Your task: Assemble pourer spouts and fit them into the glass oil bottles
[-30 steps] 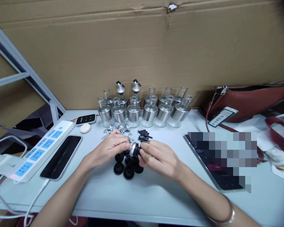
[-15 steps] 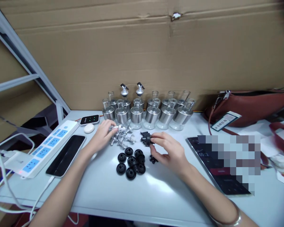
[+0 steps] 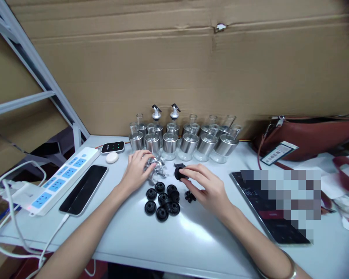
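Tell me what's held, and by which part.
Right hand: a black stopper, pinched by its side toward the palm. Left hand: at the silver spouts; can't tell if it grips one.

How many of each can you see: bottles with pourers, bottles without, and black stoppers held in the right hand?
Bottles with pourers: 2
Bottles without: 10
Black stopper in the right hand: 1 visible
Total: 13
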Motion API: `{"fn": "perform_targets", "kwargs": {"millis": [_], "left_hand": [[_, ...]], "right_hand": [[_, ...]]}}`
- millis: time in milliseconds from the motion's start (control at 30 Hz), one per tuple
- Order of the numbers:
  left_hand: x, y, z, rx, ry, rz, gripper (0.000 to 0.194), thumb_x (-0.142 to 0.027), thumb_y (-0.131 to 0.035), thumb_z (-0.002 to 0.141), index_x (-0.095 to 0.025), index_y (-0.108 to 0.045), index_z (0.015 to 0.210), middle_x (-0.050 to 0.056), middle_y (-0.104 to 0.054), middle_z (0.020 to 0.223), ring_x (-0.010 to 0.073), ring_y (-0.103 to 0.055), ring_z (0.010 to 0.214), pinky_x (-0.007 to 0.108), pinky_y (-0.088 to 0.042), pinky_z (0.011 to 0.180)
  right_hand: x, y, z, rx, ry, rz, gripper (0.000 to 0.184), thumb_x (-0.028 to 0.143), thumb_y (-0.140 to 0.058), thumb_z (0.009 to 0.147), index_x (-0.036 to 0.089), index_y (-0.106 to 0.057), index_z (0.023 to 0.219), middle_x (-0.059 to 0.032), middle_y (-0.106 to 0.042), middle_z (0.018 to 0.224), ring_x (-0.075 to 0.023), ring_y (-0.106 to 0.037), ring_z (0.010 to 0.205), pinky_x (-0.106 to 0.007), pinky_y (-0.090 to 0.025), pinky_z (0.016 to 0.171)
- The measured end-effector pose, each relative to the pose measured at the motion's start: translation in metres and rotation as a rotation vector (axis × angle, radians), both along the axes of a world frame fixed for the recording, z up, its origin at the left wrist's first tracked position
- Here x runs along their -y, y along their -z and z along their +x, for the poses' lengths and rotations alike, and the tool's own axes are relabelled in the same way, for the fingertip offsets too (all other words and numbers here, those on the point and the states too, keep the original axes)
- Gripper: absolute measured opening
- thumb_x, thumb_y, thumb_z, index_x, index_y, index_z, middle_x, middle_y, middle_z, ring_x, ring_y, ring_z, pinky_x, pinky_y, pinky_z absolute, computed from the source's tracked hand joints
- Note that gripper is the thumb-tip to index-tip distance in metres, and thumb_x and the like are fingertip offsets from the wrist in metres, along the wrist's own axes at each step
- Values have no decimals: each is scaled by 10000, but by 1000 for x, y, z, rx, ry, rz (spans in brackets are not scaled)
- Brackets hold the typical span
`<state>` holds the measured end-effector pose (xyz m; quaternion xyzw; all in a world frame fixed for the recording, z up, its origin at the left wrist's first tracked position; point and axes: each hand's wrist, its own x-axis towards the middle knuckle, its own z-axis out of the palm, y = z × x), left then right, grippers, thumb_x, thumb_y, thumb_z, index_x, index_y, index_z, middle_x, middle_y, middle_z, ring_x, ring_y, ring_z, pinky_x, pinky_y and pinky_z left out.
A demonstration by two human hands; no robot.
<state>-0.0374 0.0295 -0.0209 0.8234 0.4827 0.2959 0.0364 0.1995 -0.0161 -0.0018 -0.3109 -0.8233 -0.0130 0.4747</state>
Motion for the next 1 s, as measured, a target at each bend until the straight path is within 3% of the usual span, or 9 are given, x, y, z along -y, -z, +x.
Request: {"fn": "perform_targets", "kwargs": {"millis": [200, 467, 700, 867, 1000], "left_hand": [[11, -9, 6, -25, 51, 157, 137, -242, -457, 955, -186, -573, 1002, 82, -599, 1103, 238, -497, 1080, 408, -332, 906], [12, -10, 6, -36, 85, 170, 150, -228, -433, 966, -178, -573, 980, 76, -610, 1077, 231, -513, 1052, 397, -330, 889], [13, -11, 6, -29, 92, 189, 134, -199, -448, 955, -168, -577, 971, 76, -608, 1072, 231, -509, 1048, 389, -338, 873], [12, -11, 5, -29, 94, 195, 139, -197, -440, 954, -172, -576, 972, 78, -607, 1069, 232, -507, 1046, 391, -346, 874], [11, -10, 5, -32, 93, 196, 142, -196, -434, 955, -175, -574, 968, 77, -610, 1065, 232, -515, 1040, 392, -356, 875]], "right_hand": [[8, 6, -12, 32, -157, -147, 151, 138, -544, 891, 188, -643, 993, -96, -711, 926, -187, -669, 831, -327, -561, 717], [12, 9, -24, 201, -223, -260, 259, 75, -454, 914, 165, -668, 1028, -110, -713, 1008, -183, -673, 883, -300, -566, 740], [11, 6, -25, 305, -156, -404, 278, 128, -543, 890, 173, -608, 1157, -95, -707, 1061, -236, -635, 962, -426, -505, 841], [11, 6, -26, 289, -126, -361, 305, 148, -540, 891, 172, -584, 1192, -111, -684, 1098, -241, -600, 995, -435, -483, 860], [11, 4, -25, 299, -125, -372, 231, 160, -540, 896, 185, -623, 1109, -88, -696, 1017, -227, -597, 964, -427, -469, 864]]}}
